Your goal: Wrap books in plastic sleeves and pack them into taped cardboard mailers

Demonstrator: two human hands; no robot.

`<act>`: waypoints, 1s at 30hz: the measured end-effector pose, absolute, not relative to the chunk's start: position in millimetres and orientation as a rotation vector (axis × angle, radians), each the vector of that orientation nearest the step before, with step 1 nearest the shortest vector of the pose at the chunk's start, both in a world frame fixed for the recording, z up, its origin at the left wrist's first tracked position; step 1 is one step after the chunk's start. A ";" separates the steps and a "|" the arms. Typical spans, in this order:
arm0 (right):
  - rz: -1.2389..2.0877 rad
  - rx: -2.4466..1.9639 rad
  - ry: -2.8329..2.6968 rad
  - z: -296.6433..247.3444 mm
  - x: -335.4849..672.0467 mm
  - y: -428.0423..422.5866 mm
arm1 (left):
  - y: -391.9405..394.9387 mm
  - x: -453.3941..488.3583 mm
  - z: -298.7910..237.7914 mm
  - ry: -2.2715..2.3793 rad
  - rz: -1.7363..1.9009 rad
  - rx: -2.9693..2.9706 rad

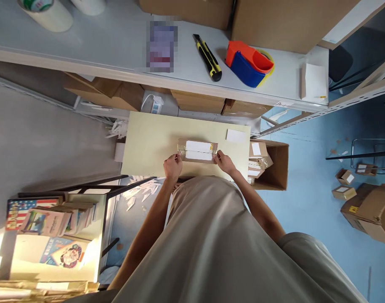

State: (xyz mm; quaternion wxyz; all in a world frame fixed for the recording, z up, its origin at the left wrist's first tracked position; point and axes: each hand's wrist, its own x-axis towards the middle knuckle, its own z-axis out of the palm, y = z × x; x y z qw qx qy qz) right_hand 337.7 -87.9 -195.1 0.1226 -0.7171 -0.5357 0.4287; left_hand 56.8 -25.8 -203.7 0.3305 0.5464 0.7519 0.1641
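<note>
"Brown cardboard, that box [197,152] between your hands. Where do you have it?"

"Over the pale yellow table [148,139], near the edge by your body. Whether it rests flat or sits slightly raised, I can't tell."

"And your grip?"

"Your left hand [173,167] has thumb and fingers closed on the box's left end, at the near corner. Your right hand [224,162] pinches the right end the same way."

"What's on top?"

"A white label [198,145], with a line running across it lengthwise."

"Anything around you?"

"A white slip [236,135] lies on the table, beyond your right hand. On the shelf [110,46] ahead, a cutter [208,57] lies beside a red and blue dispenser [246,63]. Right of the table, a carton [278,164] holds small boxes [256,165]."
</note>
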 end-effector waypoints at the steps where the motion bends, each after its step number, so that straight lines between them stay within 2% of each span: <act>1: 1.216 -2.141 -1.563 -192.3 337.4 -86.1 | -25.0 56.2 -202.4 1.946 0.433 1.455; 7: 1.033 -2.238 -1.451 -181.5 330.9 -78.6 | -20.5 57.4 -199.8 1.932 0.633 1.361; 15: 1.196 -2.070 -1.199 -186.8 333.1 -84.1 | -15.5 37.7 -208.6 1.783 0.673 1.019; 18: 1.202 -2.057 -1.133 -187.7 333.9 -79.4 | 4.9 32.2 -205.2 1.812 0.553 1.092; 24: 1.183 -2.112 -1.077 -184.1 334.3 -54.4 | 41.2 43.9 -190.3 1.707 0.533 1.272; 30: 0.942 -1.944 -1.120 -182.7 341.5 -47.7 | 47.6 42.9 -182.6 1.625 0.724 1.384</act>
